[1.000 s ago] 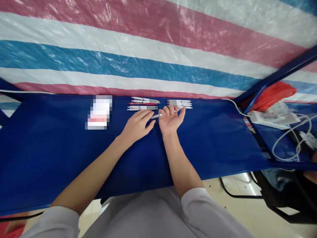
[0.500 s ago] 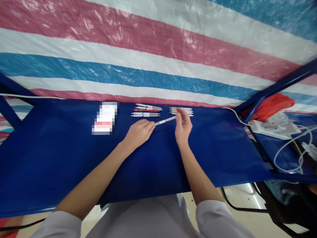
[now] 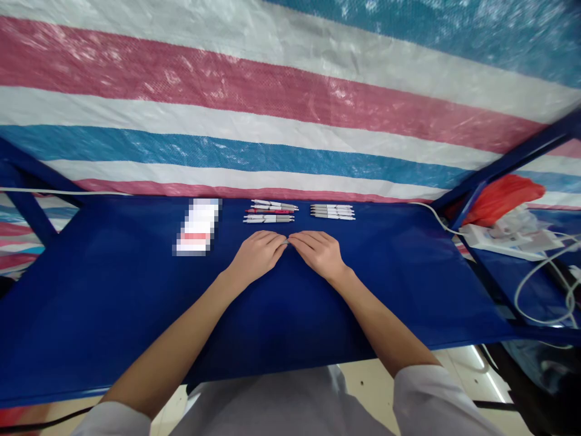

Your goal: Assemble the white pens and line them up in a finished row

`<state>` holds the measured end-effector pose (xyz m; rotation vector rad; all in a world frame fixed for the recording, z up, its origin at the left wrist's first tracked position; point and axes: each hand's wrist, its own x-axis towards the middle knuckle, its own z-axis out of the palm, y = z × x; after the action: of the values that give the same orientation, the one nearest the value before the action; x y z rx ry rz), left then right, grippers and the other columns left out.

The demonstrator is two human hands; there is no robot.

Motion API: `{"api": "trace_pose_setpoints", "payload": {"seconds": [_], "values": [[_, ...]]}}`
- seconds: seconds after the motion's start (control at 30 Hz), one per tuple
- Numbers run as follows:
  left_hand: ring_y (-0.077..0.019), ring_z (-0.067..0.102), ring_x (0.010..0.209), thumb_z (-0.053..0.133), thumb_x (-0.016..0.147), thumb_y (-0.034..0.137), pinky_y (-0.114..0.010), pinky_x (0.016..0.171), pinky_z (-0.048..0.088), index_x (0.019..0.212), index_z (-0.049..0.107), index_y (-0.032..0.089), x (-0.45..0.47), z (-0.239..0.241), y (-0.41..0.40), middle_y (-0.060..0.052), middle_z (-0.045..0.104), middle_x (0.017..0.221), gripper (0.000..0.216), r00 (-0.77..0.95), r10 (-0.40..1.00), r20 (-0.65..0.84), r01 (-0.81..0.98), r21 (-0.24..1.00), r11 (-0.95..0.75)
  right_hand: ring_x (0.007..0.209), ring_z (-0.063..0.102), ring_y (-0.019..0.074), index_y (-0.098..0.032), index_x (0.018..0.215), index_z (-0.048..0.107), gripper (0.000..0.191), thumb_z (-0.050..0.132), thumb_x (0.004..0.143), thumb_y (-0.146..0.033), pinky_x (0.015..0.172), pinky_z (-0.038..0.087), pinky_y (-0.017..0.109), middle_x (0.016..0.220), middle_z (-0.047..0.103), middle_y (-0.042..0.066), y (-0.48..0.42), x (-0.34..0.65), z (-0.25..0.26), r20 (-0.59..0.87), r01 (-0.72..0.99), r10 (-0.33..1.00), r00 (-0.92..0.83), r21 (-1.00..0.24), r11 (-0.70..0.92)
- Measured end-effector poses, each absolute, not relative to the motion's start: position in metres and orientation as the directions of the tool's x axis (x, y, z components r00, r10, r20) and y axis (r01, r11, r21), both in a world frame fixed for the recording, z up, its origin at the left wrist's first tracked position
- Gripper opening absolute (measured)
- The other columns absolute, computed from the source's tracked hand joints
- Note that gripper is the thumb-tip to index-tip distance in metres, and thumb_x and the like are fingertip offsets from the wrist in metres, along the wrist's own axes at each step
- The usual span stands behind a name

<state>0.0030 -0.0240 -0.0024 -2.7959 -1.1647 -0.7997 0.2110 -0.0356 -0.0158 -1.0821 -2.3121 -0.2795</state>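
Note:
My left hand (image 3: 257,253) and my right hand (image 3: 319,251) meet fingertip to fingertip over the blue cloth table (image 3: 136,290). Both are curled round a white and grey pen (image 3: 285,242); only a short bit of it shows between the fingers. Behind my left hand lies a row of pens (image 3: 271,212), one of them red. Behind my right hand lies a second row of white pens (image 3: 332,211).
A blurred white and red card (image 3: 197,227) lies left of the pens. A striped tarp (image 3: 272,109) hangs behind the table. At the right, beyond a blue frame bar (image 3: 503,160), are a red bag (image 3: 497,194), a white power strip (image 3: 508,242) and cables (image 3: 544,284).
My right hand has come down and in from the right pen row, turning the pen. Both hands now close round it at the middle. The camera has tilted a little.

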Motion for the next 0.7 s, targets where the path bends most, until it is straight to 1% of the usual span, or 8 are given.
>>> {"api": "trace_pose_setpoints", "payload": {"seconds": [0.13, 0.27, 0.33, 0.5, 0.6, 0.7], "values": [[-0.027, 0.067, 0.106, 0.047, 0.098, 0.03, -0.043, 0.095, 0.051, 0.117, 0.068, 0.017, 0.001, -0.007, -0.021, -0.011, 0.072, 0.114, 0.031, 0.531, 0.73, 0.431, 0.714, 0.237, -0.659, 0.1, 0.071, 0.0163, -0.024, 0.109, 0.072, 0.027, 0.05, 0.097, -0.017, 0.076, 0.051, 0.027, 0.111, 0.076, 0.0, -0.029, 0.227, -0.017, 0.546, 0.776, 0.642, -0.538, 0.022, 0.631], [-0.0315, 0.058, 0.123, 0.048, 0.097, 0.032, -0.051, 0.107, 0.041, 0.127, 0.064, 0.018, 0.0, -0.013, -0.019, -0.015, 0.063, 0.132, 0.037, 0.537, 0.76, 0.367, 0.754, 0.195, -0.627, 0.098, 0.071, 0.016, -0.024, 0.11, 0.072, 0.028, 0.049, 0.096, -0.015, 0.072, 0.049, 0.027, 0.111, 0.076, 0.0, -0.02, 0.248, -0.02, 0.462, 0.822, 0.721, -0.517, 0.031, 0.569], [-0.0326, 0.052, 0.13, 0.047, 0.097, 0.033, -0.054, 0.111, 0.036, 0.13, 0.062, 0.018, 0.0, -0.017, -0.02, -0.015, 0.059, 0.137, 0.039, 0.54, 0.771, 0.339, 0.77, 0.171, -0.614, 0.097, 0.07, 0.016, -0.024, 0.111, 0.071, 0.028, 0.049, 0.096, -0.015, 0.071, 0.048, 0.026, 0.112, 0.076, 0.001, -0.016, 0.258, -0.022, 0.432, 0.838, 0.745, -0.508, 0.046, 0.544], [-0.0336, 0.049, 0.134, 0.045, 0.098, 0.036, -0.057, 0.113, 0.031, 0.134, 0.06, 0.017, 0.005, -0.026, -0.025, -0.015, 0.055, 0.142, 0.043, 0.548, 0.779, 0.304, 0.781, 0.148, -0.607, 0.096, 0.069, 0.016, -0.024, 0.11, 0.071, 0.029, 0.047, 0.096, -0.015, 0.069, 0.046, 0.026, 0.112, 0.076, 0.0, -0.008, 0.278, -0.027, 0.404, 0.871, 0.782, -0.474, 0.083, 0.485], [-0.035, 0.047, 0.135, 0.045, 0.098, 0.039, -0.061, 0.114, 0.028, 0.133, 0.06, 0.019, 0.006, -0.029, -0.027, -0.015, 0.054, 0.144, 0.044, 0.538, 0.784, 0.309, 0.787, 0.15, -0.599, 0.096, 0.068, 0.0164, -0.024, 0.11, 0.072, 0.03, 0.047, 0.096, -0.014, 0.069, 0.046, 0.026, 0.111, 0.076, 0.002, -0.003, 0.286, -0.027, 0.377, 0.888, 0.81, -0.45, 0.089, 0.452], [-0.0349, 0.046, 0.136, 0.046, 0.097, 0.042, -0.061, 0.114, 0.027, 0.134, 0.06, 0.021, 0.006, -0.032, -0.027, -0.014, 0.053, 0.145, 0.045, 0.525, 0.794, 0.306, 0.798, 0.147, -0.584, 0.097, 0.068, 0.0172, -0.023, 0.112, 0.071, 0.031, 0.047, 0.096, -0.014, 0.068, 0.046, 0.026, 0.112, 0.076, 0.003, 0.002, 0.291, -0.027, 0.358, 0.897, 0.826, -0.436, 0.103, 0.429]]}}
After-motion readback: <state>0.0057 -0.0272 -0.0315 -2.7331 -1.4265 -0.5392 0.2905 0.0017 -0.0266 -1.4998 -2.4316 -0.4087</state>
